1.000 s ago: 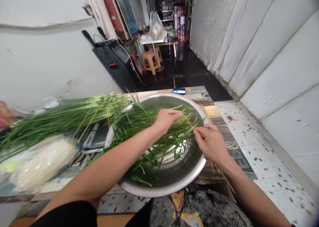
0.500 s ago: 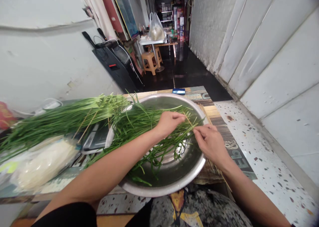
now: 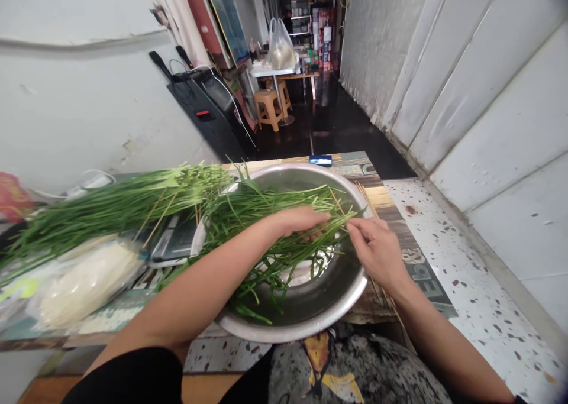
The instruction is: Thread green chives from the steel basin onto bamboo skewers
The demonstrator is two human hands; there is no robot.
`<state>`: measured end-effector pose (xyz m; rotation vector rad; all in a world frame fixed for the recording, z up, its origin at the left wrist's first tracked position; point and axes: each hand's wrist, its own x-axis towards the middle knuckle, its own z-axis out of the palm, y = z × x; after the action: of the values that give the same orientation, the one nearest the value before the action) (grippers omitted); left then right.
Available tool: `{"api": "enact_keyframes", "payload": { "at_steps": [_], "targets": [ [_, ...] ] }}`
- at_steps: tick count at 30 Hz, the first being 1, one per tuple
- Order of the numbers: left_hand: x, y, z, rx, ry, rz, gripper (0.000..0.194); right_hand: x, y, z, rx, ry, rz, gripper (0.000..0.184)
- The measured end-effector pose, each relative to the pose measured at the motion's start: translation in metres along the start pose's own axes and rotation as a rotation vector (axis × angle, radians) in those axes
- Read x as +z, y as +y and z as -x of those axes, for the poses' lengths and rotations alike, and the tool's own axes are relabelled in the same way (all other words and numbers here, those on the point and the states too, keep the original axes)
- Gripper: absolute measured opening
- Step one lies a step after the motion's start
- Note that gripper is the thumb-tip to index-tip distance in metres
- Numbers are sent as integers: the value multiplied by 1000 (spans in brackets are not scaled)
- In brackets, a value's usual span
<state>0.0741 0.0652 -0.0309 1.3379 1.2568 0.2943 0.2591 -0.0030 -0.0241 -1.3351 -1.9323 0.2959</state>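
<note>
A wide metal basin (image 3: 306, 335) holds a heap of long green garlic chives (image 3: 261, 212), their pale cut ends toward the right. My right hand (image 3: 377, 247) is at the basin's right rim, thumb and forefinger pinched on the lower end of a thin bamboo skewer (image 3: 336, 200). Pale stalk ends lie against and across that skewer. My left hand (image 3: 304, 219) is over the chives to the left of it, with fingers curled down around some stalks. Part of its grip is hidden beneath the hand.
More chives (image 3: 110, 209) lie in a bundle on the left of the patterned table (image 3: 386, 200). Beside them are a clear bag of something whitish (image 3: 89, 283) and a dark tray (image 3: 175, 241). Loose skewers (image 3: 370, 206) lie right of the basin; a blue box (image 3: 320, 160) sits behind it.
My left hand has left the skewer's upper part and dropped lower onto the chive stalks. My right hand keeps its pinch at nearly the same spot. The view has shifted slightly.
</note>
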Motion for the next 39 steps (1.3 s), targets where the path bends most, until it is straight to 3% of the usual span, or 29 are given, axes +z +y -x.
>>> {"api": "enact_keyframes", "payload": {
  "at_steps": [6,8,12,15,18,22,24,27,29,34,39],
  "targets": [
    [-6,-2,-4,103,157,-380,38,1,0,1,-6,-8,-9,24],
    [-9,-1,-2,119,125,-445,35,1,0,1,-10,-13,-8,24],
    [-6,-1,2,133,-69,-630,15,1,0,1,-22,-16,-14,22],
    [2,-2,2,137,-53,-730,14,0,0,1,-20,-29,-15,23],
    [10,-2,3,121,-6,-786,21,0,0,1,-21,-31,-16,24],
    [14,-1,7,201,198,-773,31,0,1,1,-17,-28,-13,24],
    [14,-1,8,312,148,-695,29,0,2,2,-15,-26,-12,23],
    [15,-1,6,427,-16,-661,26,-1,2,2,-23,-27,-17,23],
    [16,0,6,423,-29,-746,26,-1,2,2,-27,-28,-17,23],
    [18,-1,7,293,202,-960,26,0,2,2,-31,-36,-9,23],
    [12,-11,-4,298,252,-823,9,-1,1,2,-30,-32,-15,22]
  ]
}}
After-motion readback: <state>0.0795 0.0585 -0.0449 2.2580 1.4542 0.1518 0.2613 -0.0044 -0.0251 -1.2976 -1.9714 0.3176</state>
